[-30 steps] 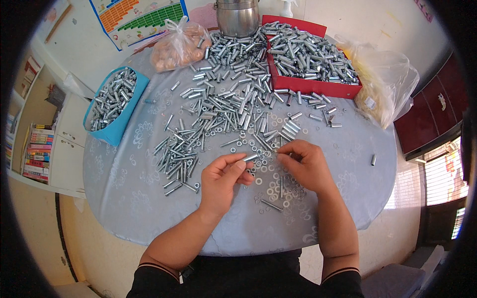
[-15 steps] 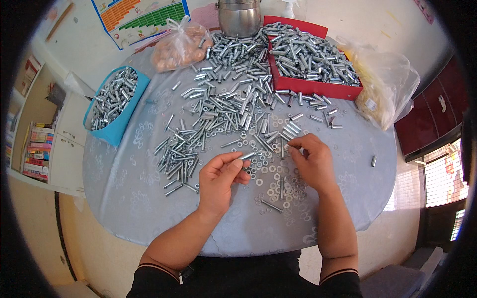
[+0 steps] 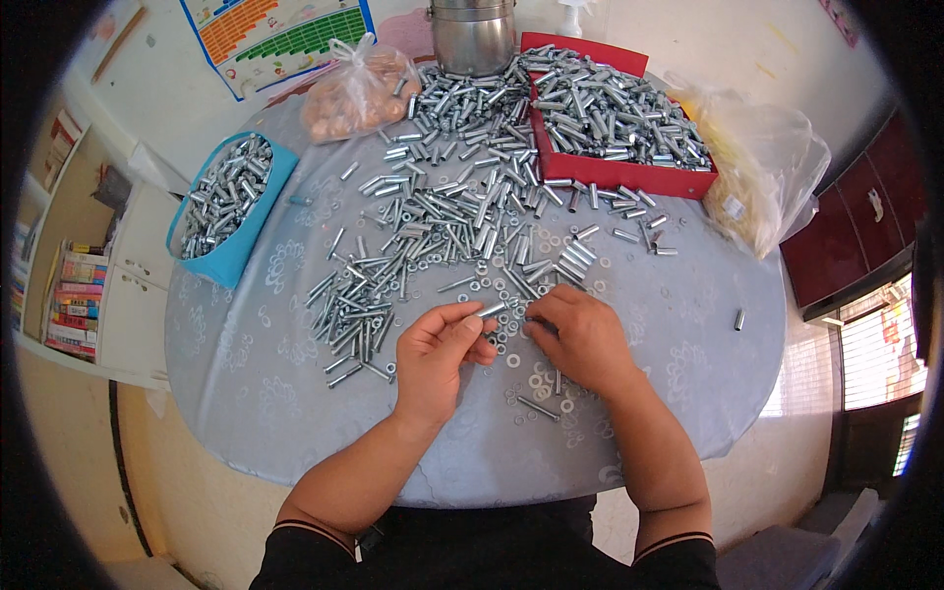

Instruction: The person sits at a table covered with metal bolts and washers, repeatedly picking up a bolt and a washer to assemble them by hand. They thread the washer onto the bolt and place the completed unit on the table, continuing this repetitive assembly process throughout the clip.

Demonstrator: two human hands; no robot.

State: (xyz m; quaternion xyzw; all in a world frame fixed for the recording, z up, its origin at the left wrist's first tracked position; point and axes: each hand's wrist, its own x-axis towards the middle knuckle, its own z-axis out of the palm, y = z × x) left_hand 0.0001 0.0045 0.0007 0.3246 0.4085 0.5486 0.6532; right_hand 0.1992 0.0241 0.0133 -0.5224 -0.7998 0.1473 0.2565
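My left hand (image 3: 440,356) pinches a short silver metal sleeve (image 3: 489,310) between thumb and fingers, its free end pointing right. My right hand (image 3: 577,337) sits just right of it, fingertips closed on a small dark metal piece (image 3: 534,320) that is mostly hidden. Both hands hover over loose washers (image 3: 539,379) and a bolt (image 3: 537,407) on the table. A broad pile of silver bolts and sleeves (image 3: 462,226) spreads across the table beyond the hands.
The round table carries a pale blue patterned cloth (image 3: 265,374). A blue tray (image 3: 228,197) of metal parts sits at the left, a red tray (image 3: 615,123) of parts at the back right. A steel pot (image 3: 474,34), an orange-filled bag (image 3: 352,93) and a clear plastic bag (image 3: 762,177) stand around.
My right hand has drawn in leftward toward the left hand, bringing its small piece close to the sleeve's end. The left hand has stayed in place holding the sleeve.
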